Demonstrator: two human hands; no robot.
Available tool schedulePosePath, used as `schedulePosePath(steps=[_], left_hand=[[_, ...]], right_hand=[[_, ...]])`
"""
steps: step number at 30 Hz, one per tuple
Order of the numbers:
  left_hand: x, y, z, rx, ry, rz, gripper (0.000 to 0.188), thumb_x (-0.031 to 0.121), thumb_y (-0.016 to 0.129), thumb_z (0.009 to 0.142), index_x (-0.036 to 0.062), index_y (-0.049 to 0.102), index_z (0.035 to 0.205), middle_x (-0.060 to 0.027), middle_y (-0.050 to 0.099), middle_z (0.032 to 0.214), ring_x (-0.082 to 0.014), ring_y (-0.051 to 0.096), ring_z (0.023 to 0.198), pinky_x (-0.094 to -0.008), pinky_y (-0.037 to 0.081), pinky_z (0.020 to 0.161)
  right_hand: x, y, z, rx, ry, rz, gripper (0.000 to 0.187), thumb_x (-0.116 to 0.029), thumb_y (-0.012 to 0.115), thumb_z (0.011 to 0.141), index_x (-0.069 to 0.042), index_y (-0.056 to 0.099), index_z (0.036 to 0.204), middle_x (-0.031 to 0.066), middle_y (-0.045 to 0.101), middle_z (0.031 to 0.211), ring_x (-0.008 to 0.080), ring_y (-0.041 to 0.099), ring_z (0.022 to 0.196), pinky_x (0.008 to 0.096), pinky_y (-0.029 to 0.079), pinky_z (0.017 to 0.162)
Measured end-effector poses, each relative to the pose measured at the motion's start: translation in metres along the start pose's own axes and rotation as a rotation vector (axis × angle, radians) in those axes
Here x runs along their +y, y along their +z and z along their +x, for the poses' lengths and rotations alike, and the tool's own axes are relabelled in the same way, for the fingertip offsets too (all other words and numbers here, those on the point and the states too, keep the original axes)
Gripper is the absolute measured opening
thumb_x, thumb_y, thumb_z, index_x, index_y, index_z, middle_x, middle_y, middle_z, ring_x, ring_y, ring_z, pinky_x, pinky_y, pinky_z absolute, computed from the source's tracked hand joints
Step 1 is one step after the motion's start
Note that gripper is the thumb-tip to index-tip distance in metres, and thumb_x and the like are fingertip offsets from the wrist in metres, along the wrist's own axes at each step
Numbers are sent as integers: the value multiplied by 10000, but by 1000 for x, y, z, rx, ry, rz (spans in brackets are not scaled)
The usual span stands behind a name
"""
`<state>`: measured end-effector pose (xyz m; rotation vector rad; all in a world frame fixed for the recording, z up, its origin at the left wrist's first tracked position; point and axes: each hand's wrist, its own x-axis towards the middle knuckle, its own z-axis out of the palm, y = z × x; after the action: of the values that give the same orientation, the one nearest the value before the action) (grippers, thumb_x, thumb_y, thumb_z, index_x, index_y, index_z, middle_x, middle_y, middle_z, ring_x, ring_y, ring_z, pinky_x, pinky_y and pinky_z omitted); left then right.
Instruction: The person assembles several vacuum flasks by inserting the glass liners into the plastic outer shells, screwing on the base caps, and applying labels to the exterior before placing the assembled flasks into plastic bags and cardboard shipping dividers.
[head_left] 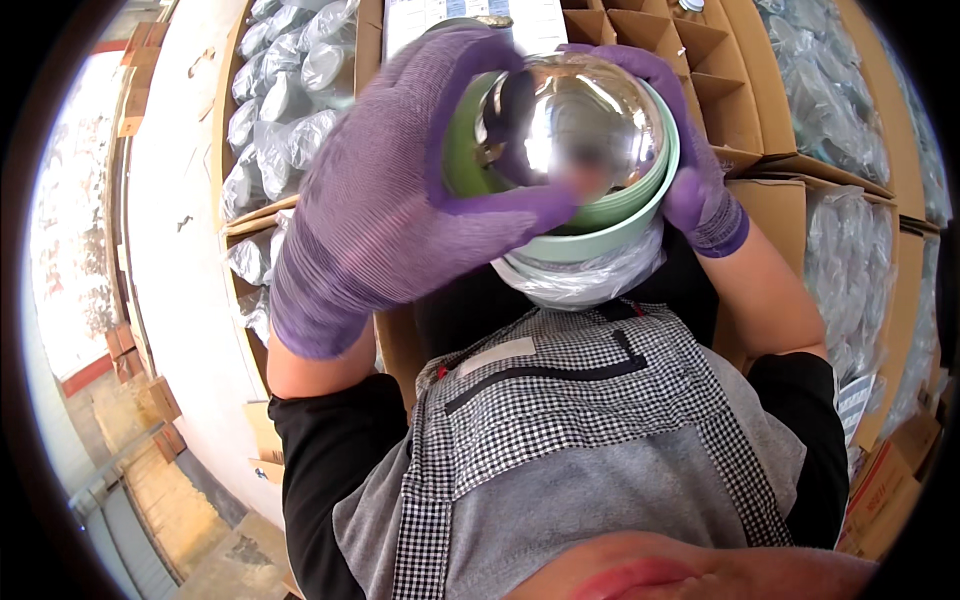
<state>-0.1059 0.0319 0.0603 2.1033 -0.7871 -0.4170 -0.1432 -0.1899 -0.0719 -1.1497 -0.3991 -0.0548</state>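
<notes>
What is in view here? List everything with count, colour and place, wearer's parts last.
Silver rounded surface: one, mirror-bright, upper centre
Green vessel: at least one, pale green, around the silver surface
Clear plastic: uncountable, transparent, around the vessel's lower part
Divided carton: one, brown, top, right of centre
Other cartons: several, brown, both sides
Wrapped items: many, greyish, in cartons
Printed sheets: two, white, top centre and right
Floor: one, pale, left
Apron: one, grey and black-and-white check, on wearer
Sleeves: two, black, beside the apron
Left hand: one, purple-gloved, vessel's left
Right hand: one, purple-gloved, vessel's right
Forearms: two, bare, below the hands
</notes>
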Motion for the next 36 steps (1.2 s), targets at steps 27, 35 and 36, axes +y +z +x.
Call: schedulePosePath(steps=[27, 35, 36], left_hand=[[29, -16, 31, -209, 142, 702, 762, 348, 904, 613, 137, 631, 1293, -97, 654, 1177, -272, 673, 1063, -378, 549, 934], [-19, -32, 64, -465, 454, 303, 529, 201, 816, 749, 93, 652, 1240, -112, 656, 1202, -257, 678, 1058, -377, 561, 921], [-22, -26, 56, -359, 484, 347, 620, 312, 864, 687, 105, 655, 1233, -99, 680, 1138, -261, 698, 1021, -379, 568, 910]], right_hand=[[18, -14, -11, 15, 61, -197, 1141, -646, 809, 678, -24, 301, 1489, 176, 478, 1406, 292, 497, 1309, 438, 422, 1100], [8, 4, -6, 63, -4, -81, 1072, -623, 783, 716, -30, 311, 1474, 173, 493, 1406, 278, 513, 1298, 431, 424, 1099], [10, 5, -7, 65, -8, -86, 1073, -624, 782, 714, -30, 312, 1474, 172, 493, 1402, 282, 513, 1297, 432, 424, 1099]])
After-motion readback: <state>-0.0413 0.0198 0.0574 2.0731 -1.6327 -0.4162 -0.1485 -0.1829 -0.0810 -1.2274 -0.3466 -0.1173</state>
